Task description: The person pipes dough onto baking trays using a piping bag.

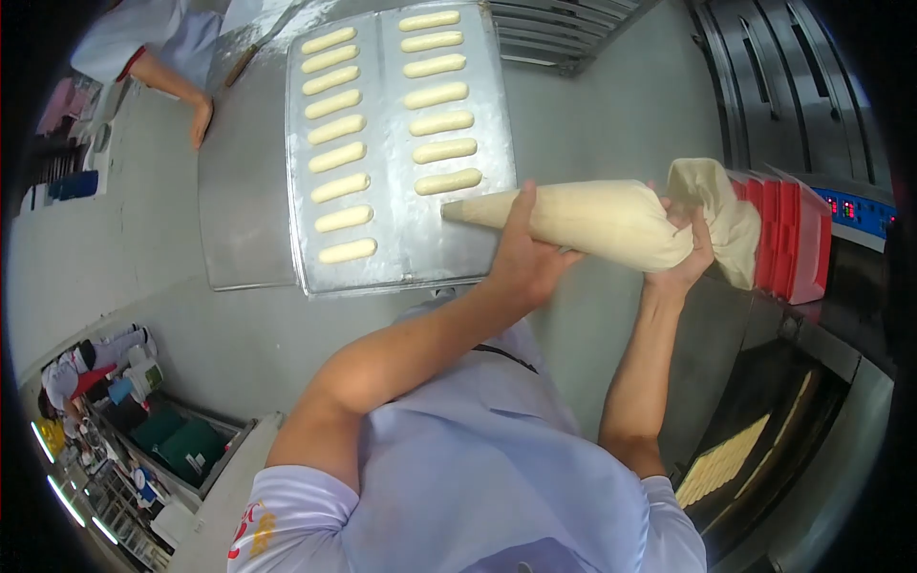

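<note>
A full cream-coloured piping bag [607,215] lies nearly level across both hands, its tip pointing left over the baking tray [390,201]. My left hand [525,253] is wrapped around the bag's front part, behind the tip. At the bag's gathered neck, my right hand [686,250] is closed, and loose cloth flares out beyond it. Two columns of pale piped dough strips [341,156] lie on the tray. The bag's tip is just below the lowest strip [448,181] of the right column; whether it touches the tray I cannot tell.
Stacked red plastic trays [793,234] stand to the right, beside an oven with a blue control panel [860,208]. Another person's hand [202,121] rests on the metal table [244,239] at upper left, near a long-handled tool [241,67]. A metal rack [564,33] stands behind.
</note>
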`<state>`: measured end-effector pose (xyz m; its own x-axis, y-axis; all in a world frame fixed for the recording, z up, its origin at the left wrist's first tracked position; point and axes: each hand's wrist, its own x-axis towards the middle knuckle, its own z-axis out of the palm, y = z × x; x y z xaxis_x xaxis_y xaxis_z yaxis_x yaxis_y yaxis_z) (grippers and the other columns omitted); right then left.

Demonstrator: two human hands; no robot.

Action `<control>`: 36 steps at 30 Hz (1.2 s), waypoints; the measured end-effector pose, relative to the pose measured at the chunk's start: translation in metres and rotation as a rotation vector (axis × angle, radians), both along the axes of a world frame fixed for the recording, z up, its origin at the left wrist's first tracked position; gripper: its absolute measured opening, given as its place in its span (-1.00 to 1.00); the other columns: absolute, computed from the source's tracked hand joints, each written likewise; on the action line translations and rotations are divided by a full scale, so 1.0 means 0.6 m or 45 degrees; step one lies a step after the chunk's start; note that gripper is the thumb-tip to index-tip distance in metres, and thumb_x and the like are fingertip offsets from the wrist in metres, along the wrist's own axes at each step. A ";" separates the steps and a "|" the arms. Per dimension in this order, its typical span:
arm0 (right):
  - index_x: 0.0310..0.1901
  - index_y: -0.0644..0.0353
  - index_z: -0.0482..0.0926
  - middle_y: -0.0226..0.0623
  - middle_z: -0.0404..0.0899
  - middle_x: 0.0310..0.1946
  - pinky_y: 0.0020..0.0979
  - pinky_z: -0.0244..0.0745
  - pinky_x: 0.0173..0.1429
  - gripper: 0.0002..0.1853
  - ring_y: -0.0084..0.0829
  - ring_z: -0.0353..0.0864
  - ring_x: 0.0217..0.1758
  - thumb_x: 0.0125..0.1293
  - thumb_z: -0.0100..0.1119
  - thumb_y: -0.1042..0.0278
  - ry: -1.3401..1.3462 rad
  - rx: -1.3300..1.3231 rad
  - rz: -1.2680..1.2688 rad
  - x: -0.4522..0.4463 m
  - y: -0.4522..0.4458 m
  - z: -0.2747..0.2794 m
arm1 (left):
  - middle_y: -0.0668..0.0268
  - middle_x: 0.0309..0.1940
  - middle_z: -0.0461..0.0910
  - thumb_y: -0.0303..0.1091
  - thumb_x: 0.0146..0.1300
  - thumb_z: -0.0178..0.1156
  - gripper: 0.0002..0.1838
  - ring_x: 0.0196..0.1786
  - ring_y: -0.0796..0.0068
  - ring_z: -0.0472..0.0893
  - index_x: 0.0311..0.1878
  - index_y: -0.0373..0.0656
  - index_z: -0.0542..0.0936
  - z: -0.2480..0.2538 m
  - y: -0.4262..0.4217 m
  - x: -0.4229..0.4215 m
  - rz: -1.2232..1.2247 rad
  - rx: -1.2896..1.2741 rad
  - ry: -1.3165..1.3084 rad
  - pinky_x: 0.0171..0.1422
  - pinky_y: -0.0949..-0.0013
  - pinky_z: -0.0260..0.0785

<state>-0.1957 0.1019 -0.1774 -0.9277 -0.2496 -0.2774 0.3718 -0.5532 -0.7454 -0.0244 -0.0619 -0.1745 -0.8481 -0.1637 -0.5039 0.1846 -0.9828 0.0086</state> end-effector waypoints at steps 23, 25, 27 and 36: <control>-0.43 0.18 0.37 -0.26 0.34 -0.53 -0.26 0.38 -0.02 -0.81 -0.27 0.41 -0.29 0.32 0.11 0.40 -0.037 0.212 -0.009 -0.018 0.004 0.035 | 0.11 0.42 0.30 0.12 0.45 0.13 -0.28 0.53 0.11 0.25 0.45 -0.15 0.18 0.014 0.027 -0.012 -0.118 -0.081 -0.034 0.62 -0.20 0.05; -0.41 0.19 0.38 -0.25 0.35 -0.52 -0.25 0.39 -0.04 -0.83 -0.27 0.42 -0.29 0.33 0.11 0.41 0.055 0.198 0.005 -0.025 0.019 0.037 | 0.11 0.41 0.31 0.11 0.46 0.13 -0.29 0.53 0.11 0.26 0.44 -0.15 0.19 0.021 0.034 -0.016 -0.152 -0.189 -0.025 0.62 -0.20 0.06; -0.34 0.26 0.47 -0.23 0.43 -0.46 -0.30 0.43 -0.08 -0.91 -0.30 0.48 -0.30 0.30 0.16 0.48 0.044 0.097 0.028 -0.037 0.045 0.020 | 0.11 0.41 0.30 0.10 0.46 0.13 -0.29 0.53 0.11 0.26 0.44 -0.14 0.18 -0.005 0.046 -0.025 -0.166 -0.185 -0.004 0.62 -0.20 0.06; -0.36 0.25 0.43 -0.27 0.38 -0.45 -0.24 0.40 0.03 -0.80 -0.29 0.42 -0.27 0.42 0.03 0.33 -0.072 0.062 -0.172 0.034 0.023 0.089 | 0.15 0.41 0.30 0.13 0.44 0.16 -0.27 0.53 0.13 0.26 0.45 -0.09 0.18 0.017 0.051 0.001 -0.102 -0.033 0.085 0.60 -0.26 0.03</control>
<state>-0.1751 0.1157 -0.1238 -0.9346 -0.1083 -0.3387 0.3382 -0.5649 -0.7527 -0.0235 -0.0311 -0.1642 -0.8906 -0.1063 -0.4422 0.1064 -0.9940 0.0247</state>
